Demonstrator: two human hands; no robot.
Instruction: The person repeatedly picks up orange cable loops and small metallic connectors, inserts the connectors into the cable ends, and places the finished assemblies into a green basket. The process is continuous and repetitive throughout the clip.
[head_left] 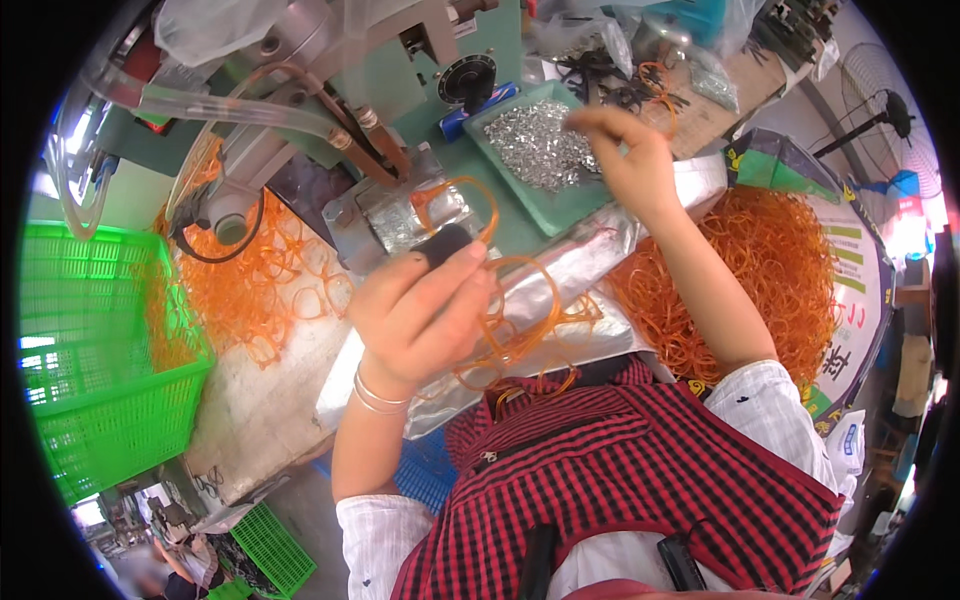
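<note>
The left hand (415,325) is bent, and its fingers are clenched on an orange band (494,210). This band makes a loop past the far side of the fingers, in front of the machine (505,55). More orange loops (558,300) hang just to the right of the left hand, over a shiny silver sheet (595,255). A small black thing (443,245) is at the fingertips of the left hand. I cannot tell if it is a finger cover or something being held. Two thin bracelets (378,397) go around the left wrist.

The right hand (640,170) is farther away, at the right side of a green tray (553,212). Its thumb and first finger are close together, but I cannot tell if they are grasping a tiny bit or are released. Lots of little silver bits (535,140) lie in the tray. A blue tube (455,125) is just to the left of the tray, under a round black dial (467,78).

On the left, a big messy pile of orange bands (255,265) lies on the pale worktop (250,410), beside a bright green basket (110,410). On the right, a big sack (868,255) is full of orange bands too. A fan (897,115) stands at the far right. Nearest is the person's red and black checked apron (590,450).
</note>
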